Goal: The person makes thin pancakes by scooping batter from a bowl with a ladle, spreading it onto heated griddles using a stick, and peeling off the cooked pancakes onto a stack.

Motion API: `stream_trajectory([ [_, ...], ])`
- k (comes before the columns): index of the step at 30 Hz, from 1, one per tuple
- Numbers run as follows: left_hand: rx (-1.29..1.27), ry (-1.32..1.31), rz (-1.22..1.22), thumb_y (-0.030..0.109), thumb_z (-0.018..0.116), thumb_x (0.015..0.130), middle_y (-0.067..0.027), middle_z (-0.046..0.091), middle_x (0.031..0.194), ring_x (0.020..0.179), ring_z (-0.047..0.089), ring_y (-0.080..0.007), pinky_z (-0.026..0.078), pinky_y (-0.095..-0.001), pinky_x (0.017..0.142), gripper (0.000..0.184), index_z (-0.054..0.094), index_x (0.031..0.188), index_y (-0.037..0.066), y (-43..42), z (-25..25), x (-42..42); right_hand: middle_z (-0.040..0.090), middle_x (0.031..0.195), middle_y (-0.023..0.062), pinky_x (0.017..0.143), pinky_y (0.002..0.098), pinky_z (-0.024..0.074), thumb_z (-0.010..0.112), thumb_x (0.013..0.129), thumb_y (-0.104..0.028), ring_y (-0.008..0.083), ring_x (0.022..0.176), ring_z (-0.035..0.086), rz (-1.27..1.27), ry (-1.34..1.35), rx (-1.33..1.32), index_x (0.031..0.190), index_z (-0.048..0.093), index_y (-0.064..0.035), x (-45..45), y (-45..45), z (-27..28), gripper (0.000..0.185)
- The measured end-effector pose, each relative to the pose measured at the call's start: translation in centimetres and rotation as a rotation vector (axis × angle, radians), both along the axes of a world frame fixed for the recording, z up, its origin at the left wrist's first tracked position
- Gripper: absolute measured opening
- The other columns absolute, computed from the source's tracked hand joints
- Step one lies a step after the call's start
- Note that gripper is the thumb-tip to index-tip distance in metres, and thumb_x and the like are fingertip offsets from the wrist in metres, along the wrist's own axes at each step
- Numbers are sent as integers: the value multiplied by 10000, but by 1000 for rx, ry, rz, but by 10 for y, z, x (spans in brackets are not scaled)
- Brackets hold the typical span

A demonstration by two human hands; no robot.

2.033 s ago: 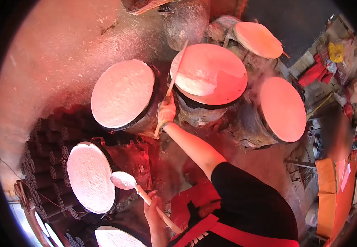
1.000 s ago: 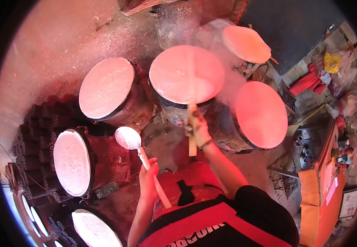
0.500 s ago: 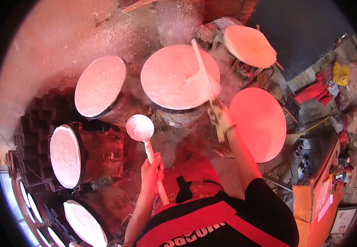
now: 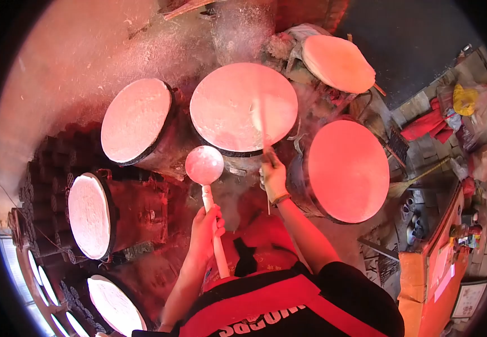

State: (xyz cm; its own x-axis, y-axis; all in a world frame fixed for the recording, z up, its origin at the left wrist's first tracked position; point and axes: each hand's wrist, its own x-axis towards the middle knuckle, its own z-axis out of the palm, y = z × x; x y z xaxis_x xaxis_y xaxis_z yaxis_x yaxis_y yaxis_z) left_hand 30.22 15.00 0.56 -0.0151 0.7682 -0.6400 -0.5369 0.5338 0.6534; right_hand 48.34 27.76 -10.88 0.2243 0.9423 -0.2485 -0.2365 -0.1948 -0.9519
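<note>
You stand among a ring of drum-like stands, each topped with a wide round plate, and red light washes over most of the room. Your left hand [image 4: 205, 229] is closed around the shaft of the ladle [image 4: 204, 164], whose round bowl is raised in front of you, between the left and middle stands. Your right hand [image 4: 274, 177] is wrapped around the near end of the stick [image 4: 263, 121], which is blurred and reaches over the middle plate [image 4: 229, 152]; whether its far end touches the pale layer [image 4: 221, 95] there, you cannot tell.

To your left sit the near-left disc [image 4: 135, 119], the far-left disc [image 4: 89, 216] and a bright lower-left disc [image 4: 114, 303]; to your right is the red-lit disc [image 4: 349, 171]. Beyond that, a thick pale round [image 4: 339, 63] rests near the dark floor [image 4: 412, 45].

Stacks of dark cylinders [image 4: 47, 194], some with holed ends, line the left side below a stained wall [image 4: 75, 73]. On your right, the orange-sided surface [image 4: 412, 281] carries papers [image 4: 443, 275] and small bottles [image 4: 468, 231]. Past it, a broom [image 4: 417, 178], red cloth [image 4: 426, 124] and a yellow bag [image 4: 465, 100] lie on paving.
</note>
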Motion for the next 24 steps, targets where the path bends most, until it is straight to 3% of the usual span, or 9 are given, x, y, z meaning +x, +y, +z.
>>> stream_trajectory([
  [3, -18, -18, -49, 136, 486, 940, -20, 466, 800, 588, 418, -77, 310, -178, 424, 112, 482, 1015, 53, 1, 5, -4, 354, 533, -88, 345, 210, 254, 561, 913, -275, 37, 389, 322, 183, 86, -134, 1279, 532, -265, 17, -7, 29, 367],
  [5, -12, -25, -59, 138, 488, 939, -18, 461, 792, 579, 410, -75, 304, -174, 422, 116, 479, 1017, 52, 4, 7, -5, 494, 657, -67, 363, 207, 287, 588, 911, -238, 22, 446, 382, -35, 85, -57, 1323, 500, -127, 36, -14, 21, 435],
  [6, -25, -23, -71, 138, 493, 936, -16, 462, 787, 574, 409, -74, 301, -175, 420, 122, 478, 1020, 51, 4, 9, -6, 481, 652, -73, 363, 210, 277, 596, 906, -242, 24, 436, 348, -207, 96, -42, 1296, 532, -138, 33, -22, 23, 408],
  [9, -36, -51, -91, 140, 503, 931, -14, 466, 778, 568, 410, -72, 299, -178, 417, 131, 475, 1022, 51, 1, 5, -8, 465, 623, -82, 363, 214, 271, 592, 909, -247, 25, 432, 329, -107, -81, 131, 1274, 555, -133, 12, -17, -2, 384],
  [11, -27, -85, -89, 143, 508, 929, -12, 468, 774, 568, 412, -72, 300, -180, 416, 134, 474, 1021, 51, 0, 2, -7, 457, 594, -84, 360, 222, 270, 593, 909, -259, 29, 421, 342, 38, 22, -47, 1252, 578, -155, 23, -7, 10, 358],
  [14, -54, -102, -114, 147, 515, 924, -10, 474, 773, 569, 417, -71, 301, -184, 416, 135, 476, 1013, 53, 2, 0, -8, 410, 539, -71, 328, 236, 237, 602, 897, -298, 52, 364, 329, -138, -1, -173, 1027, 638, -161, 49, 36, 9, 192],
  [18, -22, -68, -170, 153, 522, 918, -7, 473, 753, 567, 426, -76, 314, -200, 418, 139, 480, 1007, 54, 14, -13, -10, 364, 545, -90, 333, 232, 228, 581, 910, -303, 46, 371, 295, 90, 0, -320, 1208, 577, -192, 61, 18, 38, 318],
  [20, -5, 2, -178, 161, 527, 915, -4, 468, 736, 556, 428, -81, 324, -211, 420, 139, 478, 994, 58, 37, -24, -12, 356, 564, -102, 357, 214, 231, 569, 922, -268, 26, 405, 300, 361, 22, -162, 1289, 535, -205, 60, -15, 42, 374],
  [24, 124, 205, -185, 166, 497, 915, -17, 442, 703, 506, 411, -94, 331, -239, 403, 125, 426, 918, 63, 104, -50, -8, 357, 581, -109, 378, 193, 240, 573, 922, -241, 8, 435, 309, 324, -85, -142, 1299, 529, -204, 64, -62, 41, 381],
])
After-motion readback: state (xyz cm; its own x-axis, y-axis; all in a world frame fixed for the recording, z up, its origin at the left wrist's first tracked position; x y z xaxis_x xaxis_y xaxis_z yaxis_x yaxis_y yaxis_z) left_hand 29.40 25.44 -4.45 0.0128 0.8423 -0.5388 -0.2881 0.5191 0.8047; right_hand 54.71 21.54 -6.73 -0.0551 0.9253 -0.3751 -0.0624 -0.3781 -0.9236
